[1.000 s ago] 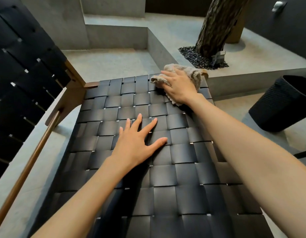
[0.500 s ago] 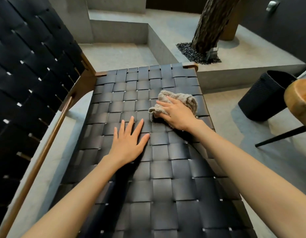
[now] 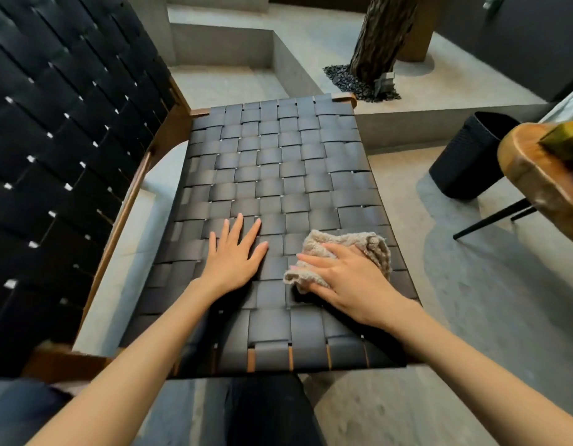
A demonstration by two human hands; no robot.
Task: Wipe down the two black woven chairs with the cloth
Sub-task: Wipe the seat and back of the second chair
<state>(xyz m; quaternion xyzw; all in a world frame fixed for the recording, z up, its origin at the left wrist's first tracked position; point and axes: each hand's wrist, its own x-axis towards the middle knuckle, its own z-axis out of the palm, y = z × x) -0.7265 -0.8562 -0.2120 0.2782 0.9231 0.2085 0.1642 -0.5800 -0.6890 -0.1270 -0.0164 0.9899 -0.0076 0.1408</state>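
A black woven chair seat (image 3: 272, 162) on a brown wooden frame fills the middle of the view, its woven backrest (image 3: 60, 149) rising at the left. My left hand (image 3: 235, 257) lies flat on the seat with straight, spread fingers. To its right, my right hand (image 3: 346, 281) presses a crumpled beige cloth (image 3: 352, 244) onto the seat near the right edge, fingers laid flat over it. Only this one chair is in view.
A black woven bin (image 3: 465, 156) stands on the concrete floor to the right. A round wooden side table (image 3: 536, 178) on thin black legs juts in at the right edge. A tree trunk (image 3: 381, 37) with dark gravel and a concrete step lie beyond the chair.
My right hand has dragged the cloth from the seat's far right corner back toward the near edge. My left hand has slid nearer too, and the view has pulled back.
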